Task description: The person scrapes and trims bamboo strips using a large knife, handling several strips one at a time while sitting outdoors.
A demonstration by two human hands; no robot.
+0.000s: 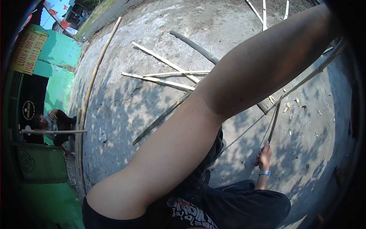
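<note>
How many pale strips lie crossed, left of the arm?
3: the upper strip slants down across the middle strip; the lower strip lies lowest. The left arm may hide more.

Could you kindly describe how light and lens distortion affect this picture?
Head view: sun and dappled shade patch the grey ground; head view: the long bamboo pole seems bowed by the fisheye; head view: the left arm looms large, running into the black rim.

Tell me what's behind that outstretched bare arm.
A dark pole and a narrow dark strip run behind the left arm; their covered parts, and anything else there, can't be seen.
</note>
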